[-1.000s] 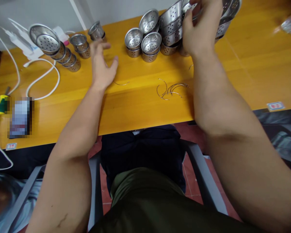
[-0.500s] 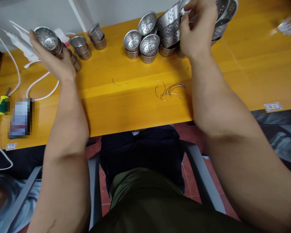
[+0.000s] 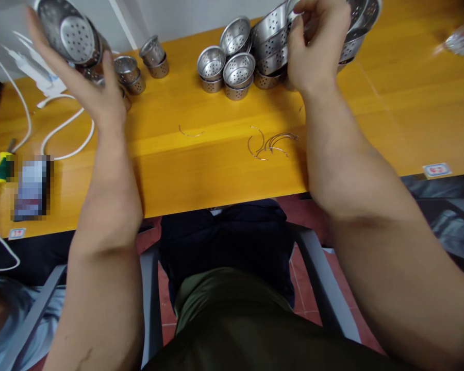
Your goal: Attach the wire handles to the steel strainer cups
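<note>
Head view, with twelve at the wall: the biggest thing before me is the yellow table (image 3: 216, 178). At one o'clock on it stands the heap (image 3: 270, 31) of holed metal cups, with the right hand (image 3: 319, 56) in among them, thumb and fingers curled at a rim; I cannot tell whether they pinch it or merely touch.

At ten is the stack (image 3: 77, 38), and here the left hand (image 3: 95, 98) has a grasp, fingers along one side, thumb along the other. From that palm the upper cups lie toward eleven; the long axis slants from half past ten, the wide rim, to half past four, the narrow base. The left hand is far the nearer. Whether the upper cups sit in the lower ones is hidden behind it.

Between three and four of that rim stand a near pair (image 3: 127, 72) and a far pair (image 3: 154, 56). At eight lies a phone (image 3: 31, 188), blurred out. Smallest are the wires (image 3: 270, 144), bunched between the forearms, a lone wire (image 3: 191, 134) at their nine.
</note>
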A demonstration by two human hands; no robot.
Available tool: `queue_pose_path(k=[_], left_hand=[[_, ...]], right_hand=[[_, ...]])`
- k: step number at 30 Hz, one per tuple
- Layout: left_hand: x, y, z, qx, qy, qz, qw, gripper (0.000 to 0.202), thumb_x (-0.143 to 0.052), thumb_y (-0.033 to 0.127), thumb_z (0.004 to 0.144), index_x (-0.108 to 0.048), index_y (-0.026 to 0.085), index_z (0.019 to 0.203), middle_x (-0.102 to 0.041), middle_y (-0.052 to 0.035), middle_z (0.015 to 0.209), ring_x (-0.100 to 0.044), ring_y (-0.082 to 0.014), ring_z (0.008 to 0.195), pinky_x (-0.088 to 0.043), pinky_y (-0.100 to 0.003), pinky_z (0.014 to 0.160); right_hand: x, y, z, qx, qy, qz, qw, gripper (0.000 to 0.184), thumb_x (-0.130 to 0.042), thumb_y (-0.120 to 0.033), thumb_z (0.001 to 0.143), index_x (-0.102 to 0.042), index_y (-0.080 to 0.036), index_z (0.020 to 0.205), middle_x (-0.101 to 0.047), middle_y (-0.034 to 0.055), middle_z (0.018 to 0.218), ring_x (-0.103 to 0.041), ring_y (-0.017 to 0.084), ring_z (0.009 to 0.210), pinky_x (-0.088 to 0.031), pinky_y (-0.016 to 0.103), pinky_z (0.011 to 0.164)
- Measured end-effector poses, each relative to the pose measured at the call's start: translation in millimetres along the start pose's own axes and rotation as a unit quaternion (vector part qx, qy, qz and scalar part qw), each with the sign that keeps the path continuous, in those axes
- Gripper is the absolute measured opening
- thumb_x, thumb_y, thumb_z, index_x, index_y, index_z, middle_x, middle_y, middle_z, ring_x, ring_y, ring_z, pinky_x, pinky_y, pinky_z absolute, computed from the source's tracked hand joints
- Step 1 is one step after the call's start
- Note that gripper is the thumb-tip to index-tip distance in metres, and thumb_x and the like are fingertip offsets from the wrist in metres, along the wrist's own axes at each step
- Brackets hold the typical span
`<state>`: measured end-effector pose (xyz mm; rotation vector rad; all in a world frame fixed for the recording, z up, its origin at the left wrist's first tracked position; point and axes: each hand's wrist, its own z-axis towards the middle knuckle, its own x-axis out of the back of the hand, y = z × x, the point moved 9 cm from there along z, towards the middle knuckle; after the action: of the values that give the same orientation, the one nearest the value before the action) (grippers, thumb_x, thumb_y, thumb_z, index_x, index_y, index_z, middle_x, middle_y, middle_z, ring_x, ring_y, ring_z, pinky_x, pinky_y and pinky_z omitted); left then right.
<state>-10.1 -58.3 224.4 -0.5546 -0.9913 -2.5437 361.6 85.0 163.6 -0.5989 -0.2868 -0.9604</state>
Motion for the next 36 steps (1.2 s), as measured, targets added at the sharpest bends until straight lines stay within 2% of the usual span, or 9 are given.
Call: queue_pose_path(k=[4,7,11,14,19,23,28,32,36], left_hand=[[-43.7,-25,-5,-0.002,0.002,-0.004,1.000,0.074,-0.081,0.064,0.117,-0.043,0.037,0.175,-0.065,-0.0015,0.169,-0.017,-0.0281,0.186,-0.014,-0.060,0.161],[-81.2,-66,3,-0.044,-0.023,0.004,0.999,0.100,-0.093,0.071,0.102,-0.035,0.040,0.178,-0.055,-0.0028,0.181,-0.028,-0.0339,0.184,-0.024,-0.062,0.158],[-116.0,-111,9,-0.133,-0.079,0.003,0.988,0.137,-0.101,0.073,0.075,-0.021,0.050,0.183,-0.036,-0.0003,0.195,-0.040,-0.0414,0.179,-0.045,-0.063,0.147],[-129.2,-124,8,-0.134,-0.109,0.003,0.985,0.144,-0.098,0.065,0.064,-0.020,0.051,0.185,-0.039,-0.0016,0.194,-0.045,-0.0466,0.175,-0.061,-0.068,0.129],[-120.2,-136,9,-0.081,-0.080,0.001,0.994,0.131,-0.091,0.043,0.066,-0.029,0.058,0.181,-0.058,-0.0003,0.178,-0.057,-0.0439,0.164,-0.060,-0.067,0.128],[-105.8,-150,10,-0.126,-0.048,0.022,0.991,0.139,-0.093,0.038,0.066,-0.018,0.054,0.182,-0.050,-0.0001,0.184,-0.053,-0.0432,0.165,-0.050,-0.071,0.139],[-89.9,-174,12,-0.081,-0.020,0.029,0.996,0.123,-0.102,0.044,0.080,-0.025,0.050,0.176,-0.049,0.0030,0.184,-0.048,-0.0344,0.168,-0.048,-0.065,0.143],[-88.0,-167,11,-0.094,-0.018,0.041,0.995,0.119,-0.096,0.050,0.081,-0.027,0.048,0.177,-0.049,0.0021,0.184,-0.049,-0.0376,0.167,-0.052,-0.073,0.136],[-90.4,-167,11,-0.078,-0.024,0.046,0.996,0.115,-0.092,0.045,0.082,-0.024,0.056,0.175,-0.048,0.0071,0.184,-0.048,-0.0333,0.168,-0.060,-0.064,0.126]], right_hand=[[10,-39,-6,0.077,0.003,0.053,0.996,0.025,-0.072,0.016,0.109,-0.080,-0.004,0.122,-0.079,0.0142,0.115,-0.074,0.024,0.110,-0.055,0.033,0.102],[-4,-79,-22,0.079,-0.149,0.148,0.974,0.037,-0.079,-0.004,0.116,-0.072,-0.009,0.153,-0.075,0.0148,0.141,-0.072,0.019,0.099,-0.054,0.028,0.078],[-22,-138,-53,0.117,-0.342,0.209,0.909,0.093,-0.095,-0.034,0.111,-0.043,-0.010,0.184,-0.044,0.0238,0.188,-0.052,0.033,0.163,-0.053,0.037,0.118],[-29,-153,-61,0.143,-0.375,0.181,0.898,0.090,-0.090,-0.050,0.113,-0.045,-0.011,0.181,-0.048,0.0241,0.185,-0.047,0.035,0.167,-0.039,0.042,0.134],[-19,-139,-48,0.141,-0.290,0.193,0.926,0.062,-0.081,-0.047,0.115,-0.057,-0.011,0.159,-0.063,0.0215,0.162,-0.061,0.031,0.148,-0.046,0.037,0.129],[-19,-111,-41,0.121,-0.243,0.196,0.942,0.058,-0.094,-0.025,0.097,-0.069,-0.005,0.145,-0.066,0.0242,0.151,-0.063,0.034,0.143,-0.048,0.041,0.128],[-51,-85,-58,0.080,-0.386,0.159,0.905,0.073,-0.099,-0.031,0.083,-0.078,-0.002,0.146,-0.071,0.0264,0.145,-0.069,0.042,0.132,-0.053,0.052,0.119],[-48,-90,-59,0.080,-0.382,0.186,0.902,0.073,-0.092,-0.049,0.082,-0.079,-0.014,0.145,-0.075,0.0219,0.144,-0.070,0.039,0.125,-0.055,0.052,0.114],[-53,-101,-66,0.066,-0.412,0.203,0.886,0.077,-0.086,-0.058,0.077,-0.078,-0.018,0.143,-0.077,0.0198,0.145,-0.072,0.042,0.126,-0.055,0.056,0.112]])
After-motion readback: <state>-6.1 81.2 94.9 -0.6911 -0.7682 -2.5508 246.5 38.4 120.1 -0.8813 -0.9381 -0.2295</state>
